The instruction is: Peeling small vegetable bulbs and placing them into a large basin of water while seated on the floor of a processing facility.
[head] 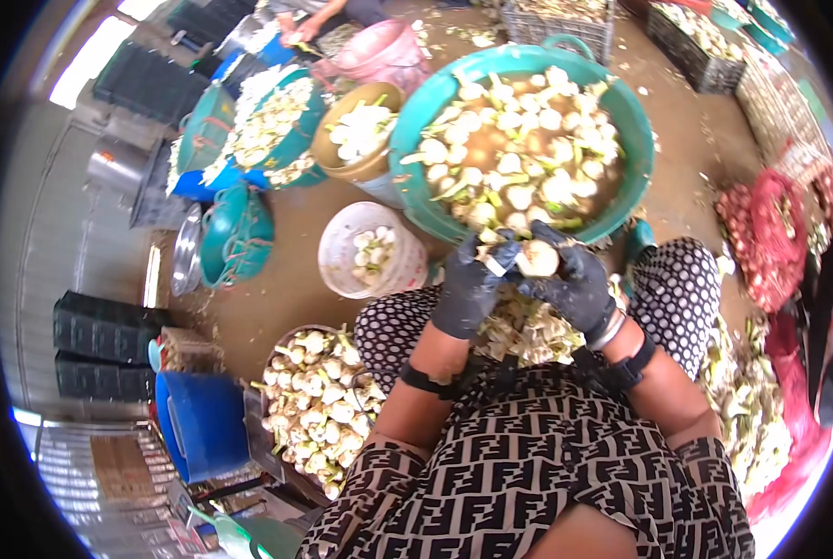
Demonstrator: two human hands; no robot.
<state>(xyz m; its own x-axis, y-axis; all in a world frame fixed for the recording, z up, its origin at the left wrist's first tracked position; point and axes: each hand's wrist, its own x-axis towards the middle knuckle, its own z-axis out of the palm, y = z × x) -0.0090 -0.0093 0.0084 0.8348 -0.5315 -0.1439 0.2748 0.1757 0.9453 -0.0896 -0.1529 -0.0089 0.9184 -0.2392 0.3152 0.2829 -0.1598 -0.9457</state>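
Observation:
My right hand (573, 283), in a dark glove, is closed around a round white garlic bulb (537, 258). Close beside it, my left hand (466, 286), gloved too, has its fingers curled around a small tool with a pale flat part (494, 266); the tool's kind is not clear. Both hands are above my lap, at the near rim of a big green tub (404, 140) of brownish water with many garlic bulbs (519, 197) and green stems. Papery peelings (531, 328) are heaped beneath my hands.
Left of the tub stand a white bucket (332, 279) holding several bulbs and a tan bucket (329, 154). A heap of garlic bulbs (318, 398) lies by my left knee. Red net sacks (772, 237) are at the right. Another person's hands (304, 31) show at the top left.

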